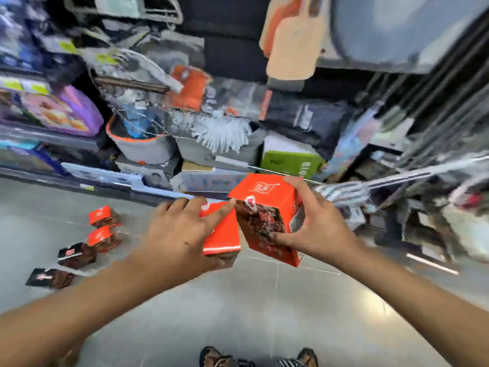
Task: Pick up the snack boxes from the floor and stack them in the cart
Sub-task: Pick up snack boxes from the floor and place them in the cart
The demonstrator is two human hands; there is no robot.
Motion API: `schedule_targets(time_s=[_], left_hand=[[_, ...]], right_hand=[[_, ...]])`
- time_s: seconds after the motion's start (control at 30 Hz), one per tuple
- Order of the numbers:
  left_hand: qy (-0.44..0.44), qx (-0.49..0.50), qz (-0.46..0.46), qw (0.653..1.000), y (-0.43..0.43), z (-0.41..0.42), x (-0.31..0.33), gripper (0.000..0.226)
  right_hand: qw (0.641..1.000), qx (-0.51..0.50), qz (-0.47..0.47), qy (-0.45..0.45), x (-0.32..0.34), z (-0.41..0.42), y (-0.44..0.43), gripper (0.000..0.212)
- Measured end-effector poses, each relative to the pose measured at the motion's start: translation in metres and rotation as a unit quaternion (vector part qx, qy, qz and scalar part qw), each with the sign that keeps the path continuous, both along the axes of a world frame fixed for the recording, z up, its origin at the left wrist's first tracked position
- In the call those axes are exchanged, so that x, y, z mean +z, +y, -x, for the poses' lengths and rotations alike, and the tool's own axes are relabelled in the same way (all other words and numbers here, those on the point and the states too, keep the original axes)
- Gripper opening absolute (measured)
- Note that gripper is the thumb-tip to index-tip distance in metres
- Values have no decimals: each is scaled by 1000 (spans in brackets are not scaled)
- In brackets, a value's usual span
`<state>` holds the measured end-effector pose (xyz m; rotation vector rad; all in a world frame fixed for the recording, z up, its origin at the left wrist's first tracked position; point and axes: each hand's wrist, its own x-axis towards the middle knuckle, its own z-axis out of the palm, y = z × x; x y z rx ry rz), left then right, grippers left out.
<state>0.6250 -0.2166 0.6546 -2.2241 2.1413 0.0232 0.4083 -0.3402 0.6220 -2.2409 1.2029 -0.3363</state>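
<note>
My left hand (pixel 180 234) grips one red snack box (pixel 223 234), held above the floor at the centre of the view. My right hand (pixel 315 226) grips a second red snack box (pixel 267 218), tilted, its top corner touching my left forefinger. Several more snack boxes lie on the grey floor at the left: two red ones (pixel 104 217) (pixel 104 238) and two dark ones (pixel 76 255) (pixel 50 278). A wire frame (pixel 397 178) at the right may be the cart; the blur hides its shape.
Store shelves (pixel 66 139) full of goods run across the back, with grey tubs (pixel 143 147) and a green box (pixel 291 161) at floor level. Packed goods crowd the right side. My sandalled feet (pixel 258 358) stand at the bottom edge on open grey tiles.
</note>
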Motion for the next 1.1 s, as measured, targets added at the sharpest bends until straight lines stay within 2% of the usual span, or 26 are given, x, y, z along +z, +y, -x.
schedule_targets(time_s=[0.07, 0.17, 0.33, 0.5, 0.67, 0.77, 1.0, 1.1], left_hand=[[-9, -56, -1, 998, -26, 44, 10, 95], [-21, -143, 13, 989, -62, 126, 23, 97], [-26, -284, 32, 958, -104, 297, 32, 92], [-21, -407, 21, 913, -119, 470, 20, 95], [7, -515, 7, 857, -103, 608, 7, 98], [13, -571, 4, 821, -87, 669, -3, 98], [42, -697, -33, 715, -62, 767, -41, 92], [38, -731, -54, 680, -69, 805, -66, 96]], right_hand=[[998, -54, 19, 13, 7, 65, 0, 99], [988, -153, 17, -20, 15, 171, 13, 98], [953, -300, 4, -42, 17, 354, 61, 97], [897, -439, 8, -48, 2, 504, 127, 99], [834, -548, 36, -58, -13, 603, 199, 97], [780, -619, 33, -86, -30, 636, 242, 96], [597, -783, 54, -164, -84, 662, 331, 92], [541, -822, 51, -173, -101, 672, 351, 94]])
